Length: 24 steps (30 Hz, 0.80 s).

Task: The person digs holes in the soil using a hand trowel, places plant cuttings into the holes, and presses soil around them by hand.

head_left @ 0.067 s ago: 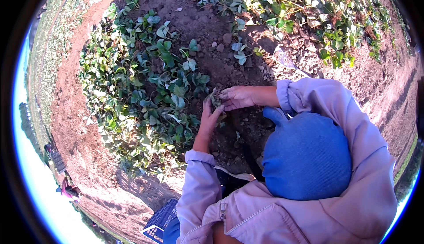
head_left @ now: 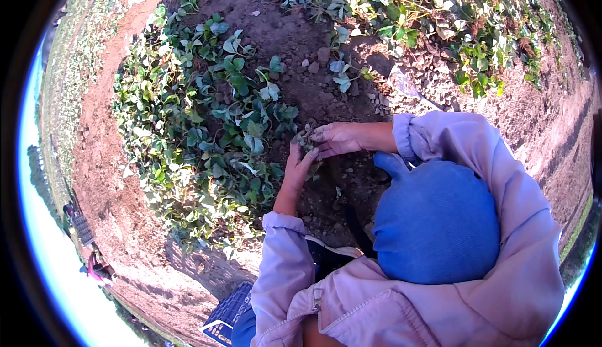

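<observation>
Close together over the dark soil at the edge of the leafy plants, both my hands work on a small grey-green, earthy-looking plant clump (head_left: 305,136). My left hand (head_left: 297,162) has its thumb and fingers closed round the clump's lower left side. From the right my right hand (head_left: 337,138) reaches in, its fingertips bent against the clump. Its exact kind is too small to make out, and the fingers hide part of it. Green leafy plants (head_left: 207,115) spread right beside my left hand.
A rounded blue cloth bulge (head_left: 436,221) lies inside my right arm. Below my hands is a dark shoe (head_left: 329,256). A blue plastic crate (head_left: 231,312) stands at the lower left. More plants (head_left: 401,21) grow at the far right, with stones (head_left: 313,68) on the soil between.
My hands stay in nearly the same place, with the clump between them turned very slightly.
</observation>
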Tool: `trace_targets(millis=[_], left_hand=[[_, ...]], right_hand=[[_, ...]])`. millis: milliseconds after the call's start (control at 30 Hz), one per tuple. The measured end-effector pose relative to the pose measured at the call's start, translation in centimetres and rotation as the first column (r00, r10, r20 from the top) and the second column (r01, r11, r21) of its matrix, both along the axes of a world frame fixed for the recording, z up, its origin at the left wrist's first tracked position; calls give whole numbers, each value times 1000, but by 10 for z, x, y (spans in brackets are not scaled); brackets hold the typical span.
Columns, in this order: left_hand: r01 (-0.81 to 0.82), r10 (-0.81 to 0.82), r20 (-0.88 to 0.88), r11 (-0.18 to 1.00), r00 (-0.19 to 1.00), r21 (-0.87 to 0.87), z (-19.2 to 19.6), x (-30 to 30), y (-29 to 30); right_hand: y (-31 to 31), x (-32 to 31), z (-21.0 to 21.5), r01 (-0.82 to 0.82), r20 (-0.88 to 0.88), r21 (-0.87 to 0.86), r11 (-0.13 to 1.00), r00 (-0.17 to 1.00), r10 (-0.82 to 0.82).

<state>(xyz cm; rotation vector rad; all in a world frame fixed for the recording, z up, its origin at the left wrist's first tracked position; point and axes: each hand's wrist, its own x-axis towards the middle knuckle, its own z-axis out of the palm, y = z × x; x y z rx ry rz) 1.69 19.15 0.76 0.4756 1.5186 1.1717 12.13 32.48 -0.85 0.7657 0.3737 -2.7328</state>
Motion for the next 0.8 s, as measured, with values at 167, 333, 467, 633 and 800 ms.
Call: trace_targets(millis=[167,333,467,633,800], left_hand=[[48,-48,-6,997,999,-53,-7,-4,-2],[-4,-11,-143,995,990,-104,-13,0,-14],[-21,-29,-317,988,948,-151,-34,-20,-29],[23,-234,-640,947,732,-321,-36,-28,-6],[67,-320,-583,908,747,-414,-33,-32,10]], right_hand=[[-1,4,-3,-87,92,89,992,993,79],[1,9,-7,-337,238,467,818,938,250],[7,9,-10,-120,219,958,-262,895,389],[10,-9,4,-18,307,886,-464,771,558],[19,-12,-6,-2,457,778,-628,688,564]])
